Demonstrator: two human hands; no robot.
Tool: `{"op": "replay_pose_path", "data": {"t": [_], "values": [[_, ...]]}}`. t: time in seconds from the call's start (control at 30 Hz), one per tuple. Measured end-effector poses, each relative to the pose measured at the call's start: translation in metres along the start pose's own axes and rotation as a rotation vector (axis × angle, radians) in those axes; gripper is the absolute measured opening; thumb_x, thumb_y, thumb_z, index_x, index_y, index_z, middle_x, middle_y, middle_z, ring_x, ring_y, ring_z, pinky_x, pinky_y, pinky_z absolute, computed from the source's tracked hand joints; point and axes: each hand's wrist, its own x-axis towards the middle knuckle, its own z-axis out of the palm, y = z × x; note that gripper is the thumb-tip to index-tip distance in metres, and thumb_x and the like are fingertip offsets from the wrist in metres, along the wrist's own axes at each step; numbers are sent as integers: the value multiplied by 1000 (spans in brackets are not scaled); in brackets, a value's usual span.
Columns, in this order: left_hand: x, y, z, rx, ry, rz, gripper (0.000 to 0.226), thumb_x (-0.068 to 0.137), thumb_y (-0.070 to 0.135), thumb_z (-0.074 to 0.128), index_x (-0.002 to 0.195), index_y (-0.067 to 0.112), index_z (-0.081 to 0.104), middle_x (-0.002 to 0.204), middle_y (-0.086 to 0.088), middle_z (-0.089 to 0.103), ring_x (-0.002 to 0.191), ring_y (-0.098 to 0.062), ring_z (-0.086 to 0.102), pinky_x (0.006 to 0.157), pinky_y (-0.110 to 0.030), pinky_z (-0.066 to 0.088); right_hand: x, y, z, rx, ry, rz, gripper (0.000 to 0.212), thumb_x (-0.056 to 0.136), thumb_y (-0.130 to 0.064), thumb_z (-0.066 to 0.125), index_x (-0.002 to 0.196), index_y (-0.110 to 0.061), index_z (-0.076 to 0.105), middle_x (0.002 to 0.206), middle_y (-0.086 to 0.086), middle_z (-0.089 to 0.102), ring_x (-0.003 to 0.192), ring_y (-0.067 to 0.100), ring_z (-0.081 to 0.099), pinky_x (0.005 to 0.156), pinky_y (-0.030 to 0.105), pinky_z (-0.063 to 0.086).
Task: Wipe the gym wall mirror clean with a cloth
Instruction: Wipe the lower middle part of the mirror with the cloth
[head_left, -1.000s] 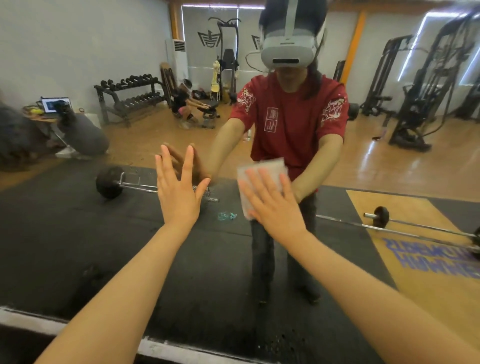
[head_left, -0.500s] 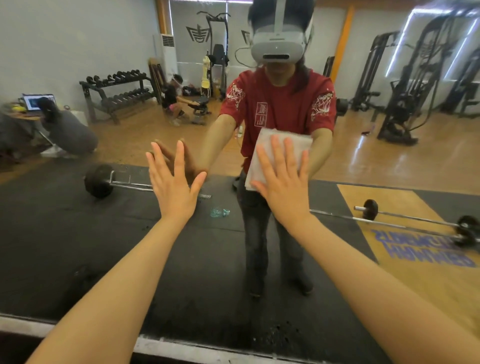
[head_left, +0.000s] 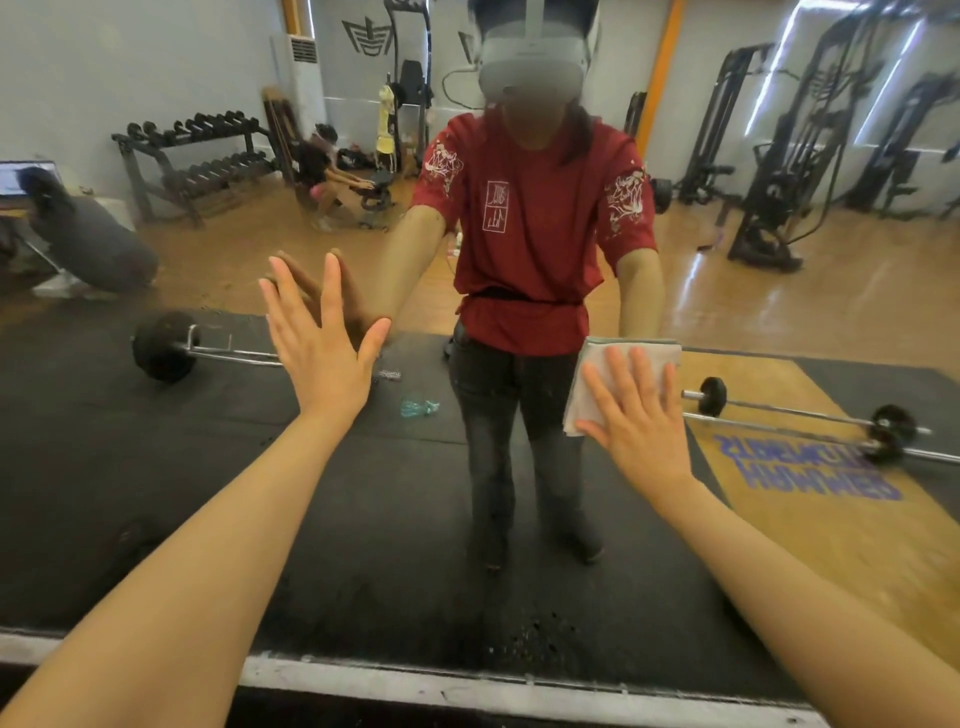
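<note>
right hand (head_left: 641, 415) flat on folded white cloth (head_left: 623, 374) (left hand (head_left: 322, 343) flat on mirror (head_left: 156, 493))

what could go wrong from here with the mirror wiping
1. The bare left hand lies flat on the mirror, so it may leave fresh prints on the glass.
2. The right hand presses the cloth with straight fingers, not gripping it; the cloth could slip and drop.
3. Specks near the mirror's bottom edge sit well below the cloth and could get missed.
</note>
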Motion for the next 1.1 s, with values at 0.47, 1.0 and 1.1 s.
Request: {"op": "replay_pose_path", "data": {"t": [0.47,1.0,1.1], "values": [[-1,-3,2,15,16,-9,77,96,58,50,158,29,16,162,-26,-1,149,-46,-2,117,-60,11,-21,-7,8,-25,3,-74,82,93,-47,47,159,-20,6,166,11,-6,152,31,-5,120,56,2],[-2,-5,6,-4,48,-9,78,96,61,52,158,27,18,162,-27,1,149,-46,-1,116,-62,12,2,-88,14,72,39,-90,77,91,-38,49,157,-18,15,162,11,6,149,33,7,120,59,-1],[-1,-6,7,6,56,-4,78,96,61,51,157,26,19,162,-28,3,149,-47,0,117,-60,12,-18,-49,18,28,58,-106,75,91,-42,48,156,-19,20,166,9,-2,153,30,-2,120,57,3]]}}
